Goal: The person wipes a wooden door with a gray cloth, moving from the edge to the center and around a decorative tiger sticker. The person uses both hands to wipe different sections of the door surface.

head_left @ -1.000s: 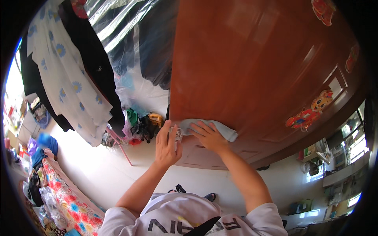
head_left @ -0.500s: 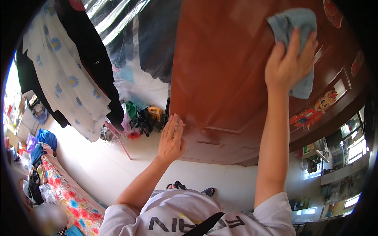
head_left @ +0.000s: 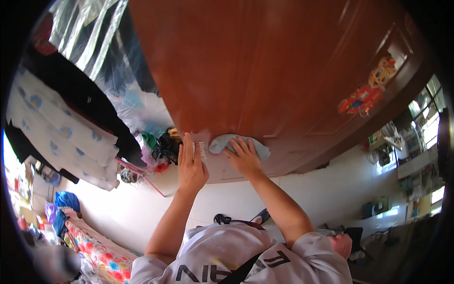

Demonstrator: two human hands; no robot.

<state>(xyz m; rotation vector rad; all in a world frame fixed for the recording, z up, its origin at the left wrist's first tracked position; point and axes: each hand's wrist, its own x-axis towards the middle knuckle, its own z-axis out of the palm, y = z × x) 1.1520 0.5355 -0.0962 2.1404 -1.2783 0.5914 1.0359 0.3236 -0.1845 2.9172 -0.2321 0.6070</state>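
I see glossy brown wooden door (head_left: 283,71); right hand (head_left: 245,158) flat, fingers spread, pressing soft grey cloth (head_left: 236,143); left hand (head_left: 190,165) open-palmed against door.

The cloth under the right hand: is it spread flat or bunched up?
Bunched: the grey cloth lies crumpled in folds under the right hand, pressed on the wooden door.

We see only part of the cloth (head_left: 239,142): the right hand (head_left: 243,158) lies flat over its middle, so its full shape is hidden. The door (head_left: 265,71) runs out past the top edge (its upper end is lost to us). Under the left hand (head_left: 190,165), the door's surface is covered. The stickers (head_left: 373,87) are too small and bent to make out. The patterned heap (head_left: 94,248) at lower left blurs into the dark rim.
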